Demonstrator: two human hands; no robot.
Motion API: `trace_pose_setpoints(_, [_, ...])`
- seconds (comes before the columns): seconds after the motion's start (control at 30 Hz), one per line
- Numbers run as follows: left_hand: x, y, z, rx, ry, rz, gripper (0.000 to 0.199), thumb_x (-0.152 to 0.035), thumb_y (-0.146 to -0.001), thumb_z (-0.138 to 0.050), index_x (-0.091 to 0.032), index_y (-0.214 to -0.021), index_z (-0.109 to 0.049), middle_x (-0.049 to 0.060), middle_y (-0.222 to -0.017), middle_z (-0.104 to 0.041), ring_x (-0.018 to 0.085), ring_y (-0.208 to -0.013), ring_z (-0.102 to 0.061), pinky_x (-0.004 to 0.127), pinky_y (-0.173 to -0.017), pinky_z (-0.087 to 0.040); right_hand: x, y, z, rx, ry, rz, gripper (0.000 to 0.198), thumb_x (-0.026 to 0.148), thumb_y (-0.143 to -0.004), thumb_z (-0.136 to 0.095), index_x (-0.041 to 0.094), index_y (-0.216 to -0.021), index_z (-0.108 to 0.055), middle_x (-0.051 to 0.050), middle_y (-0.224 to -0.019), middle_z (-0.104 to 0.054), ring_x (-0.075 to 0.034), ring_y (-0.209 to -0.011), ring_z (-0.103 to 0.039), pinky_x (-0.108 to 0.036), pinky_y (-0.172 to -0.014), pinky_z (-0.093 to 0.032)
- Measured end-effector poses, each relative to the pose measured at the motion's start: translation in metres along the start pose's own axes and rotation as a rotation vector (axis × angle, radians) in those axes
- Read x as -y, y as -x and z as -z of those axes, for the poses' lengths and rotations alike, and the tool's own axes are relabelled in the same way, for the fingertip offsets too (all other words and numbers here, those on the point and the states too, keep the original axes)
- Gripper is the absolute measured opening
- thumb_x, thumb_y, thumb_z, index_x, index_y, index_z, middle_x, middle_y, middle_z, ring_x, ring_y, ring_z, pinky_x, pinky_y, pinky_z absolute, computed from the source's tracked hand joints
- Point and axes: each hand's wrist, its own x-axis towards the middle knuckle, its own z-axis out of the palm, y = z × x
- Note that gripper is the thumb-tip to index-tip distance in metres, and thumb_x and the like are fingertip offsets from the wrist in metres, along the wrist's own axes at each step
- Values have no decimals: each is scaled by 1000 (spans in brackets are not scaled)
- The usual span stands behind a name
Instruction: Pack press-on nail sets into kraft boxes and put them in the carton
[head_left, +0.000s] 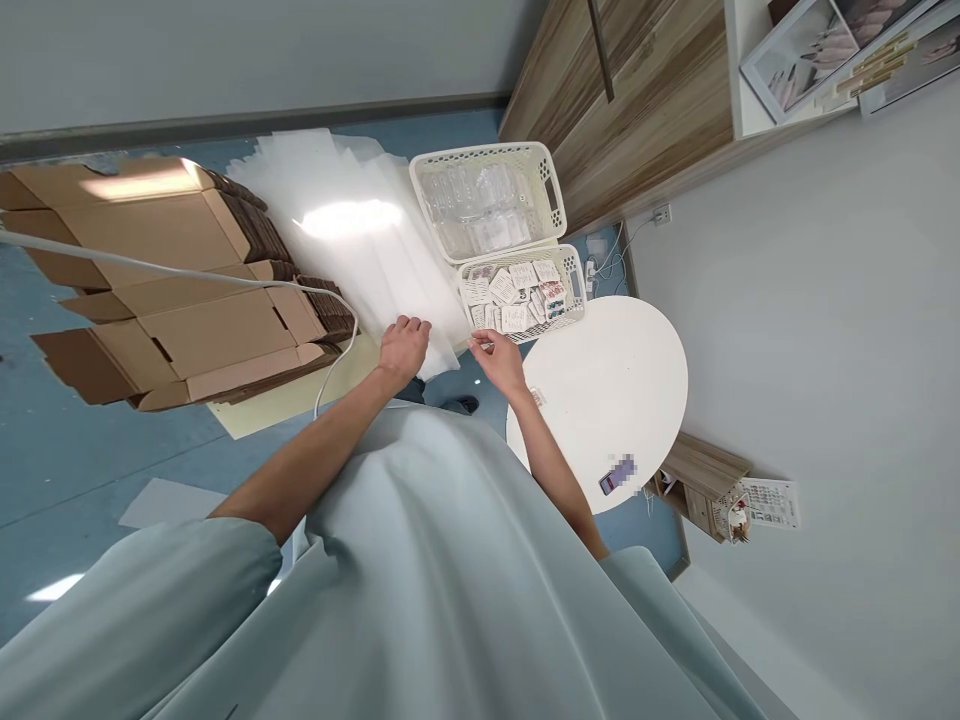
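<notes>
A spread-out stack of translucent white packing sheets [367,270] lies in front of me. My left hand [406,346] is closed over the near part of the stack, its fingers curled down onto the top sheet. At the stack's right edge, just below the small basket, my right hand [498,362] has thumb and forefinger pinched together. What lies between those fingertips is too small to make out. Printed white cards or packets [517,295] fill the small cream basket [576,285] beyond my right hand. Behind it, a larger cream basket [553,170] holds clear plastic packs [480,205].
Flattened brown cardboard boxes [217,330] are piled at the left, with a white cable [187,270] running across them. A round white table [615,370] stands at the right, bearing a phone [616,476]. A wooden cabinet [637,110] is at the back right.
</notes>
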Motion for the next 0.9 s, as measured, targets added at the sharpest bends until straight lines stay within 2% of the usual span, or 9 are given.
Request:
trace_pose_setpoints(0.13, [1,2,0,-6,20,-9,45,-8,-98,-40,-19,-127,-73,23,-126,-70,42,-133,-58,58,-109,-45,1,2,-3,11,3,-4,20,32,-103,-69,23,-119,-77,-5,-119,-82,-18,-87,-74,-33,-96,-58])
trace_pose_setpoints(0.3, [-1,8,11,-155,62,10,49,-9,-94,-45,-16,-136,-69,26,-141,-63,45,-145,-48,64,-114,-40,5,1,-7,34,3,15,23,36,-103,-68,24,-121,-78,-5,-121,-81,-19,-91,-74,-33,-94,-58])
trace_pose_setpoints(0.5, [0,10,25,-163,120,98,52,-12,-93,-49,-17,-143,-62,23,-146,-58,45,-142,-48,58,-105,-51,14,-4,-16,69,22,49,21,34,-103,-70,25,-120,-78,-4,-117,-82,-18,-88,-74,-32,-94,-58])
trace_pose_setpoints(0.6, [-4,12,34,-271,196,95,55,-8,-91,-48,-19,-144,-61,21,-144,-58,41,-139,-51,58,-109,-52,21,-8,-20,86,27,74,21,34,-103,-71,24,-120,-78,-4,-115,-82,-19,-91,-75,-33,-98,-58])
trace_pose_setpoints(0.73, [-23,27,52,-419,306,52,57,-5,-89,-49,-19,-144,-60,18,-139,-56,34,-131,-60,53,-114,-52,31,-14,-26,89,-18,134,23,42,-106,-68,25,-119,-78,-5,-120,-81,-20,-104,-76,-31,-101,-57])
trace_pose_setpoints(0.83, [-45,47,62,-452,381,-10,60,-7,-91,-51,-21,-150,-53,16,-144,-53,29,-123,-65,47,-108,-58,39,-16,-28,75,-106,200,39,55,-112,-53,25,-117,-77,-4,-123,-80,-19,-116,-75,-29,-104,-56])
trace_pose_setpoints(0.9, [-61,60,63,-459,404,-71,62,-8,-92,-53,-22,-152,-50,15,-143,-53,28,-123,-67,45,-106,-60,44,-16,-25,91,-178,226,49,63,-113,-47,25,-119,-76,-4,-121,-79,-19,-118,-74,-28,-103,-57])
